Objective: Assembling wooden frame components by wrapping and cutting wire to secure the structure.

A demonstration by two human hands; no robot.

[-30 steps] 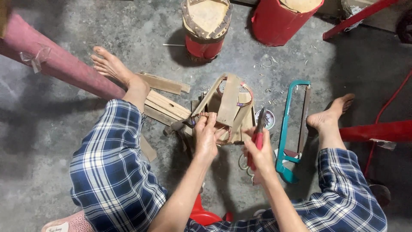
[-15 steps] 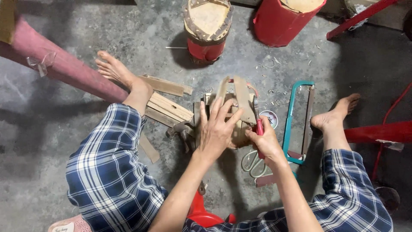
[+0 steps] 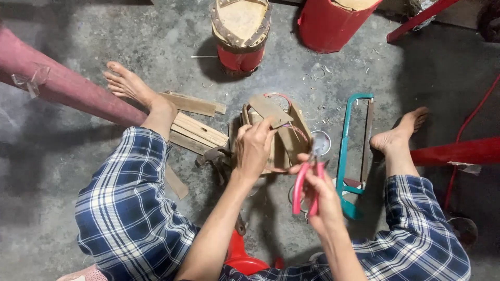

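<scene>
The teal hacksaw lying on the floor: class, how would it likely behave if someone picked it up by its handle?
The teal hacksaw would probably stay stiff, since its frame looks like rigid metal. It likely feels light for its size, being an open frame. Lying flat on the concrete floor, it seems unlikely to roll if pushed.

the grey concrete floor [image 3: 83, 229] (stained, littered with small shavings) carries flat wooden slats [image 3: 195, 130] beside a bare foot, a teal-framed hacksaw [image 3: 350, 151], a small round tin lid [image 3: 321, 142], two red drum-like cylinders [image 3: 240, 31] and a woven wooden piece [image 3: 284, 138] at the middle.
</scene>
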